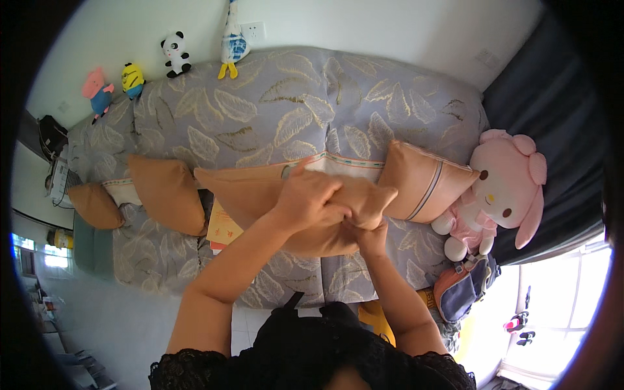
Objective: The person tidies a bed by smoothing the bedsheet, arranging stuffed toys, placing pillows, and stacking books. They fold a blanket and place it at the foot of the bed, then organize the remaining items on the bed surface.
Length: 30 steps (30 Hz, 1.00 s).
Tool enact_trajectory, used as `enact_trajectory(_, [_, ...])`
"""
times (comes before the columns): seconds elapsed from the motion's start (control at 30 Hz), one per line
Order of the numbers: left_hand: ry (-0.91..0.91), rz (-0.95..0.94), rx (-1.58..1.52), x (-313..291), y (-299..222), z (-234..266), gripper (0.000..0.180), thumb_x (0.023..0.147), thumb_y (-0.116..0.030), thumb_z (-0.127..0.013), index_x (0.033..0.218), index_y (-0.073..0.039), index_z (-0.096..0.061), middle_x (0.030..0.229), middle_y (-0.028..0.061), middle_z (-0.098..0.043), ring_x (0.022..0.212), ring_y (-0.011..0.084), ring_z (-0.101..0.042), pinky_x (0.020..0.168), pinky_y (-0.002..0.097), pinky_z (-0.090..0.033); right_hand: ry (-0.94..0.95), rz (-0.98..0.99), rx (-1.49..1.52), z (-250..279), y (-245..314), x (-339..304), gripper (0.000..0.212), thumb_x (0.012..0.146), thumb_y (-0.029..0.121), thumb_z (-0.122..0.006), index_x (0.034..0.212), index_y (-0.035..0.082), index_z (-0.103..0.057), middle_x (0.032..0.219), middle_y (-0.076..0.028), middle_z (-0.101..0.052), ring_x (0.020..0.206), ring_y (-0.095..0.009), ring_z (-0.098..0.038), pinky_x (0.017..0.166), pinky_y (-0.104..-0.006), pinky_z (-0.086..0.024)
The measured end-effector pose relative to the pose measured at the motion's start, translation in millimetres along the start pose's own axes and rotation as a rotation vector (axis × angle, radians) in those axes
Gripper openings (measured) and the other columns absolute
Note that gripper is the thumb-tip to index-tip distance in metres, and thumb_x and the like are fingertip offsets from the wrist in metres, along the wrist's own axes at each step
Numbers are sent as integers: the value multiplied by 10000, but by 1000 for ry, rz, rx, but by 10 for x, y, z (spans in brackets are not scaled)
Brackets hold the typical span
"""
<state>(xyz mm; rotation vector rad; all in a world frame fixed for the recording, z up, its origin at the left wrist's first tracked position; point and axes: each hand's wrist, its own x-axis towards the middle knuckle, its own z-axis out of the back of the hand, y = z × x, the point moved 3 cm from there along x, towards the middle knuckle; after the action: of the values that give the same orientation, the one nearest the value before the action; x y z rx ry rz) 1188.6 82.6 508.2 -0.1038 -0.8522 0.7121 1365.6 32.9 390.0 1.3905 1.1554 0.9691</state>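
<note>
A tan cushion [244, 198] is in front of me over the sofa seat, its right end bunched and folded up. My left hand [309, 203] is closed on the cloth near that bunched end, fingers curled and the thumb toward my right hand. My right hand [370, 237] grips the underside of the folded corner, its fingers partly hidden by the cloth. Just right of my hands, another tan cushion [422, 185] with a dark stripe leans on the sofa back. Whether the held cushion's cover is open cannot be seen.
The grey leaf-patterned sofa [279, 123] carries more tan cushions [166, 195] at left and a pink plush rabbit [504, 188] at right. Red and yellow booklets [224, 227] lie under the held cushion's left side. Several small plush toys [175, 55] line the backrest. A backpack [461, 289] stands lower right.
</note>
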Motion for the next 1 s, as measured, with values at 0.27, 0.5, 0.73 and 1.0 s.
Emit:
enact_trajectory(0.27, [-396,958,88,-1594,1426,-277,660,854,-392,-613,1291,50,-393,1294,226,-441,1203,314,-430,1007,416,-330,178,-241,-69,455,-1188,1609,536,728,61,-749,1194,-58,-513,1111,-139,-592,978,-217,-588,823,-306,-494])
enact_trajectory(0.5, [-131,1258,-334,-2706,1836,-1636,939,789,-391,-689,1412,53,-145,1423,224,-308,1310,283,-342,1048,375,-308,68,-367,-376,774,-2308,1813,1130,728,502,-685,1435,-23,22,1419,-247,-300,1329,-325,-292,1046,-341,-315])
enact_trajectory(0.73, [-178,1952,-1019,-2732,1966,-1619,1249,569,-744,-633,1454,-82,-49,1497,196,-99,1333,466,-173,1032,625,-199,-155,-1199,236,579,-2462,671,1166,665,712,-630,1468,193,37,1522,-149,20,1377,-402,-70,981,-698,-200])
enact_trajectory(1.0, [-715,2253,-1231,-3206,1763,-2034,1257,532,-879,-512,1458,-130,-109,1468,227,-130,1318,489,-183,1030,643,-192,-443,-1196,345,587,-3130,450,1143,649,721,-634,1468,250,10,1505,-134,140,1388,-365,-4,1009,-681,-149])
